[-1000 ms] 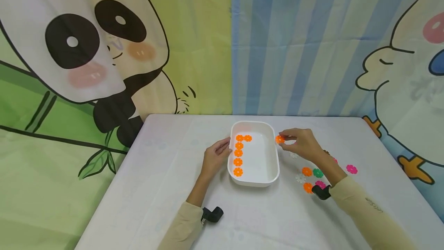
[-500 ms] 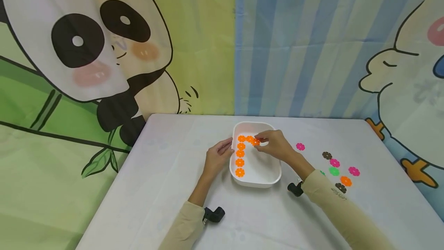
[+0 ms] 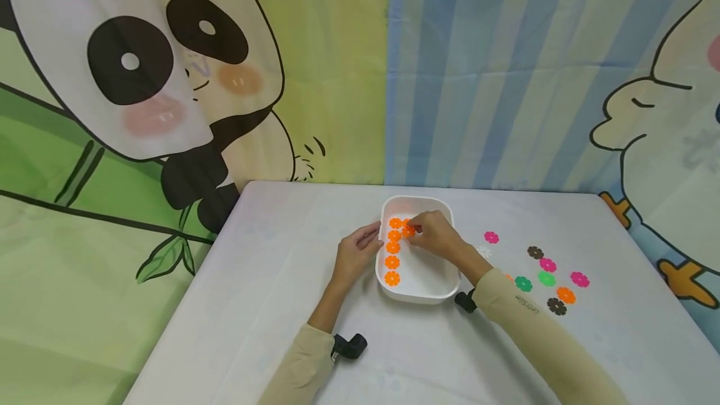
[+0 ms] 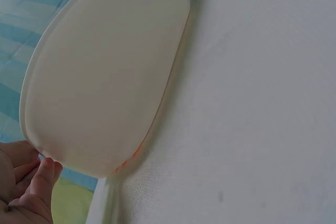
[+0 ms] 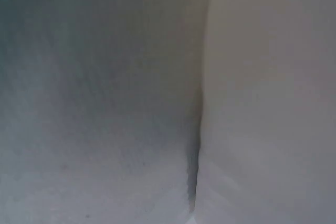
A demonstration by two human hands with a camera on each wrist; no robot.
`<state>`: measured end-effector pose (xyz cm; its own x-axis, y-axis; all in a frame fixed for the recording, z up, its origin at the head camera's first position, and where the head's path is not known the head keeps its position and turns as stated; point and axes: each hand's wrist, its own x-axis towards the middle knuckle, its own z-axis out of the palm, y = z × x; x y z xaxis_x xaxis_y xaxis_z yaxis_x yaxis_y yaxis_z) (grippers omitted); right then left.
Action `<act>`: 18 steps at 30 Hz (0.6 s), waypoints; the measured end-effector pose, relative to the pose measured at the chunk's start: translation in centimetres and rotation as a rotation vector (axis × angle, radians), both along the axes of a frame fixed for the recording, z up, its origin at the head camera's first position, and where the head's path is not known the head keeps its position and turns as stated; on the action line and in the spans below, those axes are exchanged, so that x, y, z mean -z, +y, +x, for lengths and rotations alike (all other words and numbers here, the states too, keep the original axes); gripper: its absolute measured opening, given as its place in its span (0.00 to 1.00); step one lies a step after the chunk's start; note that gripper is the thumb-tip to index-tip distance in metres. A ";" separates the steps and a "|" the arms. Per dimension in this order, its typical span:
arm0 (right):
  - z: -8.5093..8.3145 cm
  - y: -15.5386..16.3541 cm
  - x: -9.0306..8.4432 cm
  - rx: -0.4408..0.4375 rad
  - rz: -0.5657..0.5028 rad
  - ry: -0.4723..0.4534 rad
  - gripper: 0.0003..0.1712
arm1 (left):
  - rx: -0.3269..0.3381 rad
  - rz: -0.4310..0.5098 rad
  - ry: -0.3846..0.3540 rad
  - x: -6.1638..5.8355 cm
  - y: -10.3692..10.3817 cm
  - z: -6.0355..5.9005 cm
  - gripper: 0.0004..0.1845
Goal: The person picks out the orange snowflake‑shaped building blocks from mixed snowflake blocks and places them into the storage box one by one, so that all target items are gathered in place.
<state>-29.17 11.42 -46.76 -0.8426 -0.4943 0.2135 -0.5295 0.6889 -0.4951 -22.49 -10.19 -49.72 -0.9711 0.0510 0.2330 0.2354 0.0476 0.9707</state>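
Note:
A white plastic tub (image 3: 427,270) sits on the table, with several orange flower-shaped pieces (image 3: 392,262) in a column along its left side and one or more at the top. My left hand (image 3: 354,255) holds the tub at its left rim; in the left wrist view the fingertips (image 4: 48,167) meet the rim beside the tub's outer wall. Inside the tub, my right hand (image 3: 439,236) pinches an orange flower-shaped piece (image 3: 408,232) between thumb and fingers, close to the top of the column. The right wrist view shows just pale blurred surfaces, with no fingers.
Right of the tub, loose flower-shaped pieces lie on the white-covered table (image 3: 236,305): pink (image 3: 579,279), dark brown (image 3: 557,305), green (image 3: 523,284), orange (image 3: 565,295) and white. The right sleeve (image 3: 523,317) passes near them. A cartoon-printed curtain (image 3: 337,80) hangs behind the table.
My right hand has carried the orange flower-shaped piece from outside the tub's right rim to inside it, then slightly left. The left hand stays at the tub's left rim.

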 end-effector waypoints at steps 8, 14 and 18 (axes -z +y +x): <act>-0.1 -0.1 0.0 -0.016 0.110 -0.016 0.16 | -0.004 -0.004 -0.007 -0.1 0.1 -0.1 0.22; -0.3 -0.3 0.0 -0.052 0.122 0.002 0.13 | 0.013 0.007 0.005 -0.1 -0.1 0.0 0.22; -0.3 -0.3 0.0 -0.069 0.112 0.023 0.12 | 0.026 0.009 0.014 0.0 -0.1 0.0 0.22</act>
<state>-29.50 11.09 -46.81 -0.8015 -0.5726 0.1724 -0.5876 0.7007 -0.4046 -22.52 -10.28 -49.68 -0.9660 0.0742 0.2476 0.2505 0.0321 0.9676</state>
